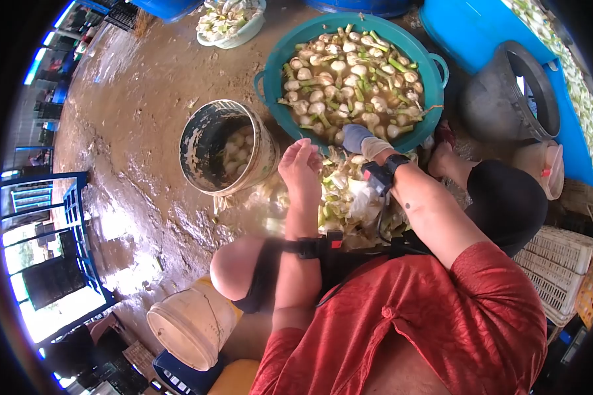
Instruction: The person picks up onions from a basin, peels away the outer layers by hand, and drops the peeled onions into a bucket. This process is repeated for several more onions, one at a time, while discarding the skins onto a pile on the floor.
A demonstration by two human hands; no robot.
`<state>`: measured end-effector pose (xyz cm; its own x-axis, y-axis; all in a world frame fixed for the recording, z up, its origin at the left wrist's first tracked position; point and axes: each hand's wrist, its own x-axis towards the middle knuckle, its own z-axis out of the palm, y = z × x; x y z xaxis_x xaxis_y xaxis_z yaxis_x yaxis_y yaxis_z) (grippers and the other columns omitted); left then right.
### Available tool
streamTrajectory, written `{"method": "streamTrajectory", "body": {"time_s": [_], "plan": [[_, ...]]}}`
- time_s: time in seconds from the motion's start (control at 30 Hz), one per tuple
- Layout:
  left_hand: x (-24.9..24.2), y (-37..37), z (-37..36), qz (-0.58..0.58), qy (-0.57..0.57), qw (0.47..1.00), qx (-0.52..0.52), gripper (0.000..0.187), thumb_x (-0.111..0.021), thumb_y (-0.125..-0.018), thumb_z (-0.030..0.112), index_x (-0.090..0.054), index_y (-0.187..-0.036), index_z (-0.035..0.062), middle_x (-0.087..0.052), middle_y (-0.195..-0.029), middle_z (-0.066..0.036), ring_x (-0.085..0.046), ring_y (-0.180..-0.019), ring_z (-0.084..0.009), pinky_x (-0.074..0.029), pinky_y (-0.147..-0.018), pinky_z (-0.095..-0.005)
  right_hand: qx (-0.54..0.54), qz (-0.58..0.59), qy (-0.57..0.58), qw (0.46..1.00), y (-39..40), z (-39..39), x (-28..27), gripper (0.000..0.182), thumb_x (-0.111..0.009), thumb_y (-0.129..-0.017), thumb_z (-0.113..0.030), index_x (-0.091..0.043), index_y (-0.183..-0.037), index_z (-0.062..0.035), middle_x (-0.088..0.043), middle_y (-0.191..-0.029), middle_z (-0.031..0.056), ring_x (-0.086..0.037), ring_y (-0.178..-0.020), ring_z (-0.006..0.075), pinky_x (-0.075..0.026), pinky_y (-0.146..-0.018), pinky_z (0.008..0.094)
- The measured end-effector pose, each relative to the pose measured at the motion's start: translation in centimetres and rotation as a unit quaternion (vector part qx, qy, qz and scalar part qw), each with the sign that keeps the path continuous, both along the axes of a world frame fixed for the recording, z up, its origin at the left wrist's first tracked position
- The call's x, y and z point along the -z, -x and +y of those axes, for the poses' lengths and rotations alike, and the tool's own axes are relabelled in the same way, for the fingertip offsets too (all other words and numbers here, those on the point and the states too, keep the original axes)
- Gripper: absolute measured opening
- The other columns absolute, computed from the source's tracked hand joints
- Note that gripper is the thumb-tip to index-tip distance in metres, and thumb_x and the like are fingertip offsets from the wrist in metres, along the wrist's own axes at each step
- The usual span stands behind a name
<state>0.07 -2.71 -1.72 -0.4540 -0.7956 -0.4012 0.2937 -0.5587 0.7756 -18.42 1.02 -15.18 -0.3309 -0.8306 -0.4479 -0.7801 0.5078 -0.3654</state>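
My left hand is raised beside the basin, bare, its fingers pinched together at the tips. Something thin and tiny seems to show at the fingertips, too small to make out. My right hand, in a grey-blue glove, reaches over the near rim of a large green basin, close to a pale bulb; its fingertips are hard to see. Many white bulbs with cut green stems sit in brown water in the basin. Peeled skins and leaves lie in a pile below my hands.
A dirty bucket with bulbs inside stands left of the basin. Behind is a small tub of bulbs. At right are a grey container, a blue trough and stacked crates. A beige bucket is at lower left.
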Motion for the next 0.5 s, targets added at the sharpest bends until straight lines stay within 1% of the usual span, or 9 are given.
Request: {"method": "streamTrajectory", "body": {"time_s": [0.07,0.13,0.17,0.2,0.27,0.3,0.37,0.4,0.5], "plan": [[-0.1,0.1,0.0,-0.009,0.002,1.000,-0.001,0.008,-0.060,-0.086,0.010,-0.060,-0.091,0.0036,-0.062,-0.075,-0.003,-0.053,-0.060,-0.0079,-0.042,-0.050,-0.0205,-0.028,0.033,0.054,0.998,0.3,0.8,-0.2,0.041,-0.064,-0.068,-0.023,-0.063,-0.101,0.0010,-0.065,-0.084,0.0222,-0.064,-0.082,0.0362,-0.050,-0.074,0.0404],[0.0,0.5,0.1,-0.014,0.000,1.000,-0.002,0.008,-0.060,-0.086,0.010,-0.060,-0.091,0.0033,-0.062,-0.075,-0.003,-0.053,-0.059,-0.0078,-0.042,-0.050,-0.0207,0.063,-0.138,0.158,0.976,0.4,2.3,-3.6,0.045,-0.066,-0.065,-0.019,-0.062,-0.104,0.0025,-0.065,-0.086,0.0221,-0.065,-0.078,0.0311,-0.051,-0.071,0.0359],[0.0,0.6,0.1,-0.026,0.010,1.000,0.002,0.008,-0.061,-0.086,0.010,-0.060,-0.091,0.0034,-0.061,-0.074,-0.003,-0.052,-0.059,-0.0078,-0.041,-0.049,-0.0208,0.064,-0.151,0.258,0.952,0.6,2.7,-1.2,0.041,-0.071,-0.067,-0.014,-0.062,-0.103,0.0029,-0.067,-0.086,0.0177,-0.065,-0.074,0.0203,-0.050,-0.069,0.0306],[0.0,0.6,0.1,-0.039,0.022,0.999,0.006,0.008,-0.061,-0.086,0.010,-0.060,-0.091,0.0034,-0.061,-0.074,-0.003,-0.052,-0.058,-0.0078,-0.041,-0.048,-0.0208,0.066,-0.149,0.256,0.953,0.2,3.1,-2.2,0.041,-0.071,-0.067,-0.014,-0.062,-0.103,0.0029,-0.067,-0.086,0.0177,-0.065,-0.074,0.0203,-0.050,-0.069,0.0306],[-0.4,1.0,0.3,-0.069,0.013,0.997,0.016,0.013,-0.061,-0.086,0.012,-0.059,-0.095,0.0024,-0.061,-0.077,-0.004,-0.053,-0.058,-0.0089,-0.041,-0.048,-0.0212,0.189,-0.399,0.324,0.837,-1.4,3.8,-6.8,0.034,-0.072,-0.072,-0.011,-0.062,-0.101,0.0031,-0.067,-0.088,0.0124,-0.060,-0.075,0.0115,-0.049,-0.068,0.0278],[-0.7,1.2,0.4,-0.099,0.005,0.995,0.025,0.017,-0.060,-0.087,0.014,-0.058,-0.099,0.0015,-0.061,-0.081,-0.005,-0.053,-0.058,-0.0101,-0.041,-0.048,-0.0216,0.192,-0.327,0.292,0.878,-1.8,4.1,-8.9,0.030,-0.073,-0.074,-0.007,-0.063,-0.100,0.0020,-0.067,-0.089,0.0088,-0.058,-0.077,0.0089,-0.049,-0.069,0.0261],[-1.2,1.4,0.7,-0.126,0.002,0.991,0.033,0.022,-0.060,-0.087,0.016,-0.057,-0.103,0.0005,-0.062,-0.084,-0.007,-0.054,-0.058,-0.0112,-0.042,-0.048,-0.0220,0.200,-0.356,0.338,0.848,-2.7,4.5,-9.4,0.031,-0.074,-0.072,-0.007,-0.064,-0.100,0.0014,-0.067,-0.089,0.0083,-0.058,-0.077,0.0090,-0.049,-0.069,0.0260],[-1.2,1.4,0.8,-0.071,-0.019,0.996,0.053,0.024,-0.059,-0.088,0.016,-0.056,-0.106,-0.0002,-0.062,-0.088,-0.008,-0.054,-0.060,-0.0126,-0.042,-0.050,-0.0230,0.206,-0.385,0.379,0.816,-3.1,4.6,-9.7,0.032,-0.075,-0.071,-0.007,-0.064,-0.099,0.0007,-0.067,-0.089,0.0079,-0.058,-0.078,0.0091,-0.049,-0.069,0.0259],[-1.2,1.3,1.0,0.008,-0.023,0.997,0.075,0.026,-0.058,-0.088,0.014,-0.054,-0.109,-0.0010,-0.062,-0.093,-0.009,-0.056,-0.064,-0.0147,-0.044,-0.054,-0.0247,0.157,-0.301,0.423,0.840,-4.4,4.8,-11.0,0.030,-0.076,-0.072,-0.010,-0.066,-0.098,-0.0005,-0.067,-0.088,0.0063,-0.059,-0.078,0.0092,-0.049,-0.070,0.0257]]}}
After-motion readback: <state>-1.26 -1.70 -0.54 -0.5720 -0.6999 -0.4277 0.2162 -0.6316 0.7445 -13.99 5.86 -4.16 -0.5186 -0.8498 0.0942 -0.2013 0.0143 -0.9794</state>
